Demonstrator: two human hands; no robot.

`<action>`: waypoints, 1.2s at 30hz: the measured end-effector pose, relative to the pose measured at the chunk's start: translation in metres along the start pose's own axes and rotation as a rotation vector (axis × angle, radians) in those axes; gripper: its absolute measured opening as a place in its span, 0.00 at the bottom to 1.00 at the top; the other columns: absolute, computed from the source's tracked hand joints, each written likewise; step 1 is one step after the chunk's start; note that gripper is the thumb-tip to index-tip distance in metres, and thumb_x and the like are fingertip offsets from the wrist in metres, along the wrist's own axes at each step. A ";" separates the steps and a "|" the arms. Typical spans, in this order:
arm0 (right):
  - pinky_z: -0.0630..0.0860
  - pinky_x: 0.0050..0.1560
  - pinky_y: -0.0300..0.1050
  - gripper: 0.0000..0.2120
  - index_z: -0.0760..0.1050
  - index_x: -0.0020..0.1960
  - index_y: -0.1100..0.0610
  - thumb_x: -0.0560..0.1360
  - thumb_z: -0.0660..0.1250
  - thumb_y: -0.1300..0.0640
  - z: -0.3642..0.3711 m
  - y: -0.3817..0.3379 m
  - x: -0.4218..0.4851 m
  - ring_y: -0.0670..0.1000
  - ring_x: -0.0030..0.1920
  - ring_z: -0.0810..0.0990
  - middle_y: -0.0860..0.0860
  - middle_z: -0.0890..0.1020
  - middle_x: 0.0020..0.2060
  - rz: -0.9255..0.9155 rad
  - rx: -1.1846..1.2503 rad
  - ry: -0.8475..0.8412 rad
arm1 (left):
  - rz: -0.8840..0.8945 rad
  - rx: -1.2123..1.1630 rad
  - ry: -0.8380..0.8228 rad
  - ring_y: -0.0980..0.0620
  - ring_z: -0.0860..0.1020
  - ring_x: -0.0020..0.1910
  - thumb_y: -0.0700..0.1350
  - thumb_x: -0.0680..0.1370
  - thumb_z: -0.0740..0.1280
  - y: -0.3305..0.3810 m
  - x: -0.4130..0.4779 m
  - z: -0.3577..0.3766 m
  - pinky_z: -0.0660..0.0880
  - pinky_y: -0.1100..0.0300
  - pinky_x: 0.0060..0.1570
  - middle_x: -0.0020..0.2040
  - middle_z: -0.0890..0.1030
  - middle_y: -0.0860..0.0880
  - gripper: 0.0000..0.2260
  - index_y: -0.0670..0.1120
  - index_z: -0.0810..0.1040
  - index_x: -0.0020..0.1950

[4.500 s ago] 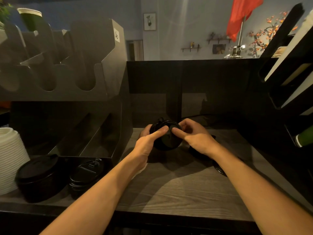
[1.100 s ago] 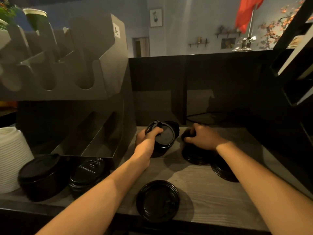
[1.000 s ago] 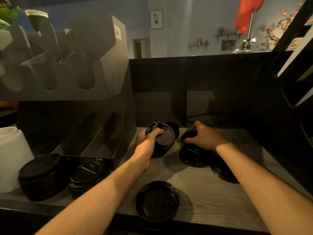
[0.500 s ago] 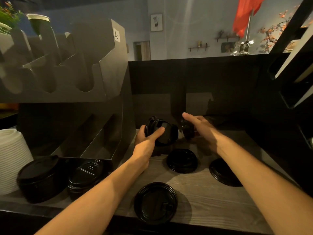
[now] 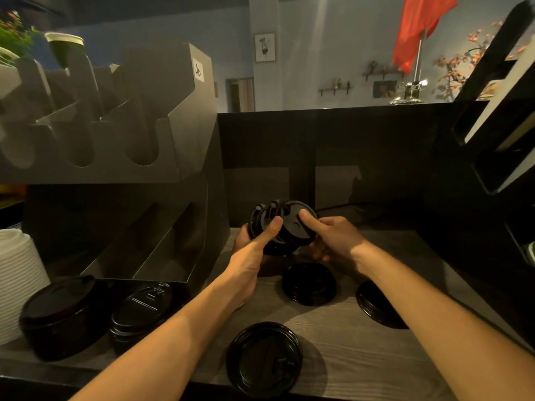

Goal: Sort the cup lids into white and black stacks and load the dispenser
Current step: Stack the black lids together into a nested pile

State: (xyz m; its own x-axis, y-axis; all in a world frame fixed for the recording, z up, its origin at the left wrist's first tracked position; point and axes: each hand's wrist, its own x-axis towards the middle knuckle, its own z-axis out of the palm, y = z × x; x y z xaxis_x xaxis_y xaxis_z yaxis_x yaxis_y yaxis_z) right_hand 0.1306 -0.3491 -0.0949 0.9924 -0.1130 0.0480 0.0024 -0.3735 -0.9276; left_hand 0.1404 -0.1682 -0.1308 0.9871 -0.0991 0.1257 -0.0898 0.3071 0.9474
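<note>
Both hands, left (image 5: 251, 250) and right (image 5: 335, 241), grip a bunch of black lids (image 5: 285, 227) above the wooden counter (image 5: 356, 351).

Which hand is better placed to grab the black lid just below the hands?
Probably the right hand: the lid lies just beneath it, while the left hand cups most of the lid stack both hold.

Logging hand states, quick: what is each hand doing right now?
Left hand: gripping the stack of black lids.
Right hand: gripping the same stack from the other side.
</note>
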 end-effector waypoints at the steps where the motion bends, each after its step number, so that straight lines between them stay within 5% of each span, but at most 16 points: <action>1: 0.73 0.29 0.38 0.30 0.81 0.54 0.61 0.77 0.62 0.34 0.001 0.000 -0.001 0.49 0.32 0.80 0.57 0.85 0.42 -0.003 -0.022 -0.005 | -0.005 -0.022 -0.007 0.48 0.82 0.61 0.56 0.60 0.82 0.000 0.000 0.000 0.77 0.51 0.65 0.59 0.86 0.48 0.38 0.49 0.76 0.68; 5: 0.73 0.31 0.41 0.33 0.81 0.46 0.62 0.76 0.61 0.31 0.010 0.001 -0.002 0.49 0.30 0.80 0.51 0.83 0.33 -0.019 -0.078 0.039 | -0.024 -0.055 -0.017 0.49 0.84 0.57 0.52 0.64 0.79 0.003 -0.003 0.000 0.80 0.56 0.55 0.55 0.87 0.49 0.28 0.51 0.77 0.62; 12: 0.71 0.32 0.40 0.36 0.82 0.48 0.65 0.76 0.59 0.30 0.020 -0.001 -0.004 0.47 0.30 0.80 0.52 0.83 0.33 -0.061 -0.124 0.115 | -0.038 0.012 -0.009 0.47 0.83 0.60 0.64 0.61 0.82 0.001 -0.002 -0.001 0.76 0.46 0.67 0.60 0.84 0.46 0.43 0.50 0.73 0.70; 17: 0.76 0.45 0.47 0.36 0.83 0.43 0.62 0.74 0.61 0.28 0.020 0.000 -0.003 0.50 0.37 0.83 0.50 0.84 0.33 -0.110 -0.260 0.165 | -0.032 0.092 0.055 0.47 0.81 0.62 0.66 0.57 0.81 -0.002 -0.001 -0.001 0.76 0.45 0.67 0.62 0.83 0.47 0.44 0.53 0.75 0.70; 21: 0.78 0.46 0.49 0.31 0.80 0.50 0.56 0.73 0.62 0.27 0.019 -0.002 -0.007 0.49 0.43 0.81 0.51 0.83 0.42 -0.124 -0.353 0.129 | -0.044 0.125 0.114 0.48 0.80 0.62 0.63 0.65 0.78 -0.003 -0.002 -0.005 0.77 0.48 0.64 0.62 0.82 0.47 0.38 0.53 0.75 0.72; 25: 0.81 0.52 0.52 0.24 0.74 0.63 0.46 0.73 0.70 0.35 0.023 -0.003 -0.005 0.51 0.53 0.81 0.48 0.80 0.56 -0.174 -0.067 0.034 | -0.034 0.122 0.096 0.47 0.81 0.61 0.63 0.63 0.77 0.001 -0.004 -0.006 0.77 0.46 0.65 0.60 0.84 0.47 0.37 0.53 0.78 0.69; 29: 0.79 0.47 0.47 0.21 0.75 0.61 0.47 0.73 0.72 0.38 0.026 -0.002 -0.002 0.50 0.51 0.82 0.49 0.81 0.52 -0.193 0.003 0.013 | -0.052 0.088 0.152 0.47 0.81 0.59 0.59 0.69 0.77 0.002 -0.002 -0.007 0.78 0.48 0.62 0.60 0.83 0.45 0.31 0.52 0.77 0.70; 32: 0.77 0.51 0.49 0.19 0.77 0.60 0.52 0.81 0.61 0.39 0.034 -0.005 0.002 0.51 0.50 0.81 0.52 0.81 0.52 -0.189 0.016 0.085 | -0.043 0.100 0.286 0.48 0.80 0.59 0.56 0.74 0.75 0.003 0.001 -0.010 0.78 0.54 0.55 0.60 0.82 0.46 0.27 0.51 0.75 0.71; 34: 0.73 0.63 0.52 0.18 0.73 0.67 0.51 0.83 0.60 0.43 0.034 -0.001 0.010 0.53 0.63 0.76 0.52 0.78 0.63 -0.262 -0.201 0.151 | -0.020 0.131 0.353 0.48 0.80 0.60 0.56 0.75 0.73 0.005 0.002 -0.012 0.78 0.51 0.59 0.61 0.82 0.46 0.27 0.49 0.74 0.72; 36: 0.64 0.74 0.52 0.27 0.63 0.78 0.49 0.81 0.64 0.46 0.033 0.004 0.015 0.53 0.75 0.64 0.50 0.67 0.75 -0.347 -0.554 0.070 | -0.019 0.130 0.401 0.46 0.81 0.60 0.57 0.73 0.73 0.007 0.001 -0.012 0.78 0.45 0.62 0.61 0.82 0.45 0.29 0.47 0.76 0.71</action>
State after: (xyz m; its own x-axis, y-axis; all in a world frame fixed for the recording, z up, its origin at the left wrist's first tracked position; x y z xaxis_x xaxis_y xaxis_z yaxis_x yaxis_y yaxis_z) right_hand 0.1494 -0.3219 -0.1103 0.9349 0.0468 0.3519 0.2392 -0.8156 -0.5268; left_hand 0.1421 -0.1548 -0.1273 0.9597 0.2810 0.0077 -0.0617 0.1838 0.9810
